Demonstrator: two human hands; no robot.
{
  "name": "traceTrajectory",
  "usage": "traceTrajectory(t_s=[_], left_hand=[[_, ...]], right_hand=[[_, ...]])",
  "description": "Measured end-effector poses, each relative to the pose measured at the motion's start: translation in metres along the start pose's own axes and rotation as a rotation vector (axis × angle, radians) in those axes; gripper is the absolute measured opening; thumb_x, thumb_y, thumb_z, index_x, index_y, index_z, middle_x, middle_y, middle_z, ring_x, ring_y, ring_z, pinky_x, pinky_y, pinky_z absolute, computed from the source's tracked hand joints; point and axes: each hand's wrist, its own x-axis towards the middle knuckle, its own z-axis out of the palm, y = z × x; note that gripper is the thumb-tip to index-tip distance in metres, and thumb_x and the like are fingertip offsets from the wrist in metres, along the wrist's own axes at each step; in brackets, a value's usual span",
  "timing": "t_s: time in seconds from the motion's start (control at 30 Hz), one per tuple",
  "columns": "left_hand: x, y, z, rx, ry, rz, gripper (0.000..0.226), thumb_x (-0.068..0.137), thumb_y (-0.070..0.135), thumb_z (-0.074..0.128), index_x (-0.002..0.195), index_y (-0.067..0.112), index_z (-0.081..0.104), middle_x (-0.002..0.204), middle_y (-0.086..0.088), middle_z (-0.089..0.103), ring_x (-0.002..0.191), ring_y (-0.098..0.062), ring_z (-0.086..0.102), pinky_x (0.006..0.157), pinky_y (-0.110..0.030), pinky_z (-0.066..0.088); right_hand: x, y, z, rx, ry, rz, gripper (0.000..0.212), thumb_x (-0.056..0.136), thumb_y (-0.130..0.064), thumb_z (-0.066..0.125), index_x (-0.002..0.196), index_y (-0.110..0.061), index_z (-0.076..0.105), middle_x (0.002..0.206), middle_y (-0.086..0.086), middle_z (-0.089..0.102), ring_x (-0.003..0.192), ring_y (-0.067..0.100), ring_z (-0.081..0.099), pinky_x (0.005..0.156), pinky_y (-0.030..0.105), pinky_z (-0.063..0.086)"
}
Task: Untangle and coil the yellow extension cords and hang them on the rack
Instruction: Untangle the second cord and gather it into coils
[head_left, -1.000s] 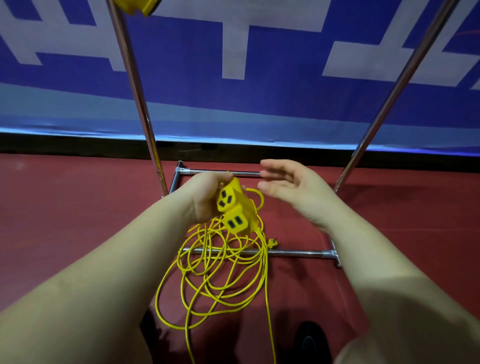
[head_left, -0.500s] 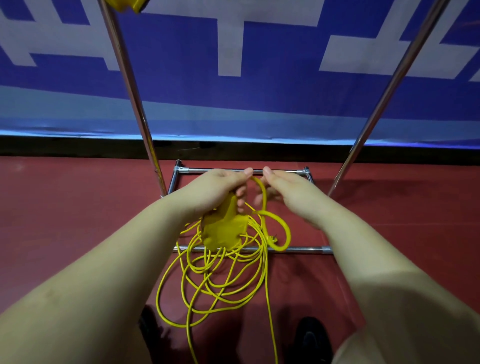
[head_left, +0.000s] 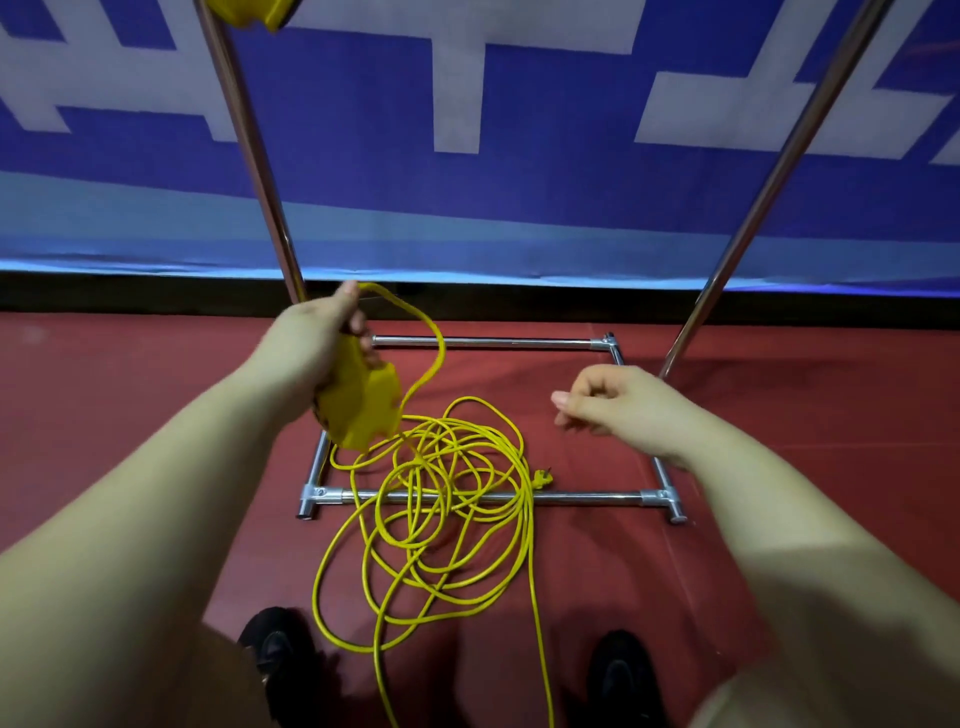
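Observation:
My left hand (head_left: 317, 348) grips the yellow socket block (head_left: 361, 410) of an extension cord, back side towards me, with one loop of cord arching over my thumb. The rest of the yellow cord (head_left: 441, 519) lies in a loose tangle on the red floor, draped over the front bar of the rack base; its plug (head_left: 540, 478) rests by that bar. My right hand (head_left: 613, 410) hovers to the right of the tangle, fingers curled, holding nothing. The chrome rack (head_left: 493, 498) stands in front of me with two upright poles.
Another yellow socket block (head_left: 244, 13) hangs at the top of the left pole (head_left: 249, 150). The right pole (head_left: 769, 187) slants up to the right. A blue and white banner (head_left: 467, 197) fills the background. My two dark shoes (head_left: 275, 649) stand near the cord's trailing ends.
My hands have separated: the left moved up and left with the socket block and a loop of cord, the right let go of the cord and moved right.

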Motion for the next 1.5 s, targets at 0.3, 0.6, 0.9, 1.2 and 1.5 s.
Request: traceTrajectory(t_s=[0.3,0.6,0.9,1.2,1.5], left_hand=[[-0.031,0.000,0.032,0.286,-0.414,0.024,0.045,0.101,0.037,0.035,0.068,0.012,0.055,0.054,0.001,0.054,0.058,-0.015,0.058,0.061,-0.021,0.049],[-0.035,0.006,0.030,0.125,-0.153,0.128,0.039,0.103,0.028,0.033,0.074,0.011,0.053,0.048,0.005,0.052,0.050,-0.013,0.054,0.055,-0.021,0.047],[-0.030,0.004,0.025,0.000,0.149,0.080,0.040,0.103,0.031,0.034,0.070,0.015,0.050,0.047,0.006,0.052,0.045,-0.007,0.051,0.050,-0.018,0.045],[-0.046,0.007,0.022,0.605,-0.168,0.150,0.029,0.097,0.034,0.047,0.078,0.017,0.061,0.066,-0.002,0.057,0.058,-0.012,0.053,0.062,-0.023,0.044],[-0.053,-0.011,0.041,0.887,-0.427,0.206,0.028,0.094,0.036,0.052,0.105,0.015,0.068,0.097,-0.003,0.060,0.093,-0.011,0.058,0.085,-0.024,0.043]], right_hand=[[0.007,-0.008,0.033,0.017,-0.024,0.044,0.059,0.082,-0.026,0.069,0.134,-0.018,0.042,0.117,0.000,0.051,0.109,0.016,0.057,0.092,0.026,0.045],[-0.013,-0.026,0.042,0.459,-0.496,0.154,0.015,0.092,-0.020,0.048,0.079,-0.013,0.049,0.074,0.005,0.069,0.084,0.025,0.062,0.075,0.029,0.047],[-0.020,-0.015,0.045,0.108,-0.584,0.104,0.028,0.088,0.012,0.049,0.080,-0.014,0.042,0.084,0.008,0.064,0.086,0.018,0.061,0.079,0.020,0.047],[-0.008,-0.040,0.016,0.936,0.077,0.194,0.013,0.094,-0.003,0.047,0.085,-0.009,0.054,0.068,0.004,0.070,0.057,0.009,0.068,0.052,0.020,0.056],[0.014,-0.057,0.020,1.471,0.254,0.340,0.017,0.092,-0.006,0.053,0.076,-0.002,0.057,0.054,0.005,0.067,0.049,0.009,0.066,0.051,0.016,0.054]])
